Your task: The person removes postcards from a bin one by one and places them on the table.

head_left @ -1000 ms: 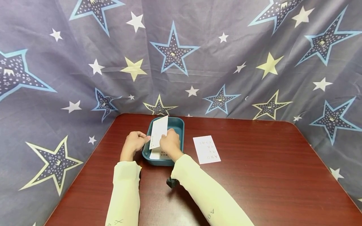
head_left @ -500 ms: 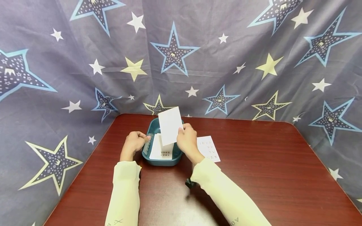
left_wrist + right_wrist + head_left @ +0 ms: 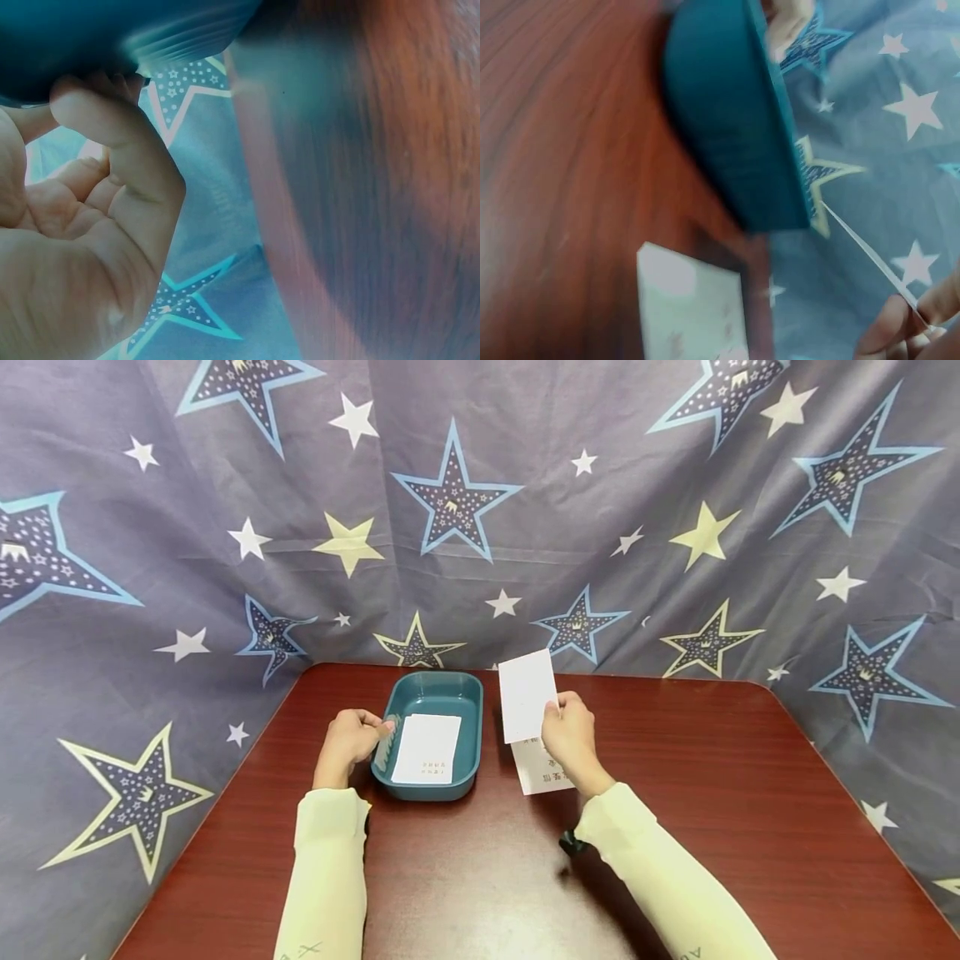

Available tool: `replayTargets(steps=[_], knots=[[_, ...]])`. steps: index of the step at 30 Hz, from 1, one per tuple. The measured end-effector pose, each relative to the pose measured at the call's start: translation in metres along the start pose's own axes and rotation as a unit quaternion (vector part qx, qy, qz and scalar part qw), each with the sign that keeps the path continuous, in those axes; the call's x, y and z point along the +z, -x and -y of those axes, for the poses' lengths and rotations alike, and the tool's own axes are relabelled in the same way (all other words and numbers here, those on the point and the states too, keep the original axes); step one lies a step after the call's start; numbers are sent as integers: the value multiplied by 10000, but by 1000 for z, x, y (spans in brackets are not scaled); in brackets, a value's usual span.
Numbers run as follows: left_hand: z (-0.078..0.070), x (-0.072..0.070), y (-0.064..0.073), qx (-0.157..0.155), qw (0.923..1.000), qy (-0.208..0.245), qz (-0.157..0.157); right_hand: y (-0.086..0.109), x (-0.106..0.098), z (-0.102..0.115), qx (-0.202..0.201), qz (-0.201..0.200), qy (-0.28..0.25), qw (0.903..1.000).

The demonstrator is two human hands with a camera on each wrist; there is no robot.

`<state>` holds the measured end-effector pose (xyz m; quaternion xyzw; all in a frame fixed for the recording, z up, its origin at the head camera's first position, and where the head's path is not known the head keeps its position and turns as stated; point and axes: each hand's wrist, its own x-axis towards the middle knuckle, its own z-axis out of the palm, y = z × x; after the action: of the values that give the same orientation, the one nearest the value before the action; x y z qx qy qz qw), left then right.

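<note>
At the left, a pale sleeve (image 3: 330,852) is extending forward over the table, and the left hand (image 3: 351,745) is pinching the near-side stretch of the left rim of a blue-green tray (image 3: 437,689), thumb inside the wall and fingers outside; the left wrist view is showing the fingertips meeting the tray's wall. In this inspector's judgement the grip is serving to steady a light container that could otherwise slide. The tray is standing level near the far left corner of the tabletop (image 3: 720,793), presumably for easy reach by both hands. Inside, a small stack of white cards (image 3: 426,747) is lying flat towards the near end, its edges not quite aligned, with printed characters showing at the near edge. To the right of the tray and apart from it, a raised card (image 3: 527,697) is tilting upward, a largely plain face towards the head camera. Below it, a second card (image 3: 543,772) is lying on the table, printed side up and partly covered from above; the right wrist view is showing the two well apart. The right hand (image 3: 573,739) is clamping the raised card's right edge between thumb and curled fingers, a marginal hold that is probably leaving most of the surface exposed.
</note>
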<state>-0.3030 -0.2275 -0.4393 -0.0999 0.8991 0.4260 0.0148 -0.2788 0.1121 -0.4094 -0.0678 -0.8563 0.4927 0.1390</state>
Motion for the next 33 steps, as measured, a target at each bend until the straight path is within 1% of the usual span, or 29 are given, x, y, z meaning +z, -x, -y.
replayTargets(steps=[4, 9, 13, 19, 22, 25, 30, 33], knots=[[-1, -1, 0, -36, 10000, 38, -13, -5, -6, -19, 119, 100, 217, 9996], [-2, -1, 1, 0, 10000, 91, -5, -8, -10, -33, 255, 267, 344, 9987], [-2, -1, 2, 24, 10000, 84, -11, -8, -12, -41, 446, 527, 419, 9967], [-2, 0, 2, 11, 9999, 124, 48, -6, -13, -57, 739, 959, 641, 9906], [-1, 0, 2, 6, 9999, 124, 39, -5, -14, -62, 739, 1207, 731, 9872], [-1, 0, 1, 11, 10000, 87, 39, -4, -16, -67, 693, 1375, 937, 9836], [-1, 1, 1, 27, 10000, 71, 26, -2, -19, -70, 585, 1471, 1378, 9777], [-1, 1, 0, 20, 10000, 92, 12, -1, -22, -70, 493, 1523, 1493, 9757]])
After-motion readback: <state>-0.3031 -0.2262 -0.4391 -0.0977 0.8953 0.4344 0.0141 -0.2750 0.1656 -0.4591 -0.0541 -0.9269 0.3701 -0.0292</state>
